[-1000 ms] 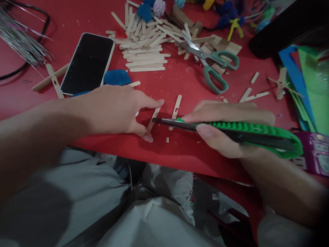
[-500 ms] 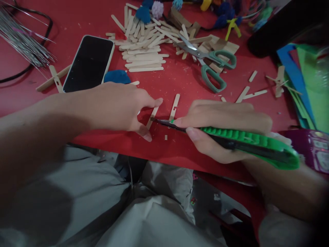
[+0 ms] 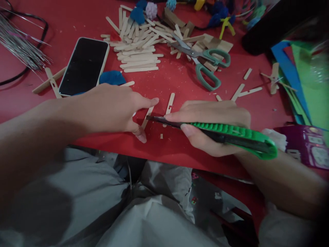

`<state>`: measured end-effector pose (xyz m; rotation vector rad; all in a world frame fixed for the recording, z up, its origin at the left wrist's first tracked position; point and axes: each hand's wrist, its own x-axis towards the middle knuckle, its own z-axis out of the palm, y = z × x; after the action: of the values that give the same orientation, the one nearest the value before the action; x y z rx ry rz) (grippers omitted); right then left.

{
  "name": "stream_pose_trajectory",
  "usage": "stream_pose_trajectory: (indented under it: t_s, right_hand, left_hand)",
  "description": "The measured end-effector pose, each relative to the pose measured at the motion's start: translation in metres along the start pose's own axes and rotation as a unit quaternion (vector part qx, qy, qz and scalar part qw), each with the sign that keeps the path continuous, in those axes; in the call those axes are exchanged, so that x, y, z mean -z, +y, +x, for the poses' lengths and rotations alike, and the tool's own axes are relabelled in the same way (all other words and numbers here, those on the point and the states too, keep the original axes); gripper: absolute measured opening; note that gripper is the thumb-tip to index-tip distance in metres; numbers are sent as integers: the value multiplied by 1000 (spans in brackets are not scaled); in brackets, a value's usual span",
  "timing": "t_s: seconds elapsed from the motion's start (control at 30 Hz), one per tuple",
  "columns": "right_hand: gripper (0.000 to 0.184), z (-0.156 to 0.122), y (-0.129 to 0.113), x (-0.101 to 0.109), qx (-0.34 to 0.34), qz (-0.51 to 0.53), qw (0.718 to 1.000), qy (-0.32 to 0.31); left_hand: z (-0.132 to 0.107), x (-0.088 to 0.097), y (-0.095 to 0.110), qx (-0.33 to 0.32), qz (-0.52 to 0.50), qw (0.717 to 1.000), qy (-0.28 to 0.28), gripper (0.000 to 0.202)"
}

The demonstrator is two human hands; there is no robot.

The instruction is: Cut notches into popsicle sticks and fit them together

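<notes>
My left hand [image 3: 113, 108] rests on the table with thumb and forefinger spread, holding down a craft stick [image 3: 149, 112] at its two ends. In my right hand [image 3: 216, 115] is a green utility knife [image 3: 239, 135], gripped along its body. Its dark blade reaches left, and the tip is on or just over the middle of the held stick. Partly behind the blade lies a second craft stick [image 3: 171, 99] with a notch cut in its side. A tiny square wood chip [image 3: 161, 136] sits just below it.
Craft sticks [image 3: 140, 58] are heaped at the back, beside green-handled scissors [image 3: 208, 68]. A phone [image 3: 84, 67] lies left, near a bundle of wires [image 3: 23, 41]. Cut stick pieces [image 3: 238, 92], coloured sheets [image 3: 303, 82] and a purple object [image 3: 305, 144] are at right. The red table's edge [image 3: 159, 157] runs in front.
The knife's handle end has swung left and slightly up, with the right hand following. The blade stays at the held stick. The whole view has shifted a little; the left hand keeps its pose.
</notes>
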<state>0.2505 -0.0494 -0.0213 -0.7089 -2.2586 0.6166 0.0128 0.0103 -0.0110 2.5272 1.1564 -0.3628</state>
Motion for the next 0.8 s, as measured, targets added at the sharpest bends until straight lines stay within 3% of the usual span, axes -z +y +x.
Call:
stream_pose_trajectory:
  t_s: [0.1, 0.27, 0.47, 0.8]
  right_hand:
    - [26, 1, -1, 0, -7, -9, 1000, -4]
    - [25, 7, -4, 0, 5, 1, 1000, -2]
    - [25, 10, -3, 4, 14, 5, 1000, -25]
    - [25, 7, -5, 8, 30, -33, 998, -53]
  left_hand:
    - [-2, 2, 4, -10, 34, 999, -15, 87]
    - [-2, 4, 4, -2, -2, 999, -48, 84]
    - [1, 5, 4, -5, -42, 998, -56, 76]
    - [1, 5, 6, 20, -18, 997, -72, 76]
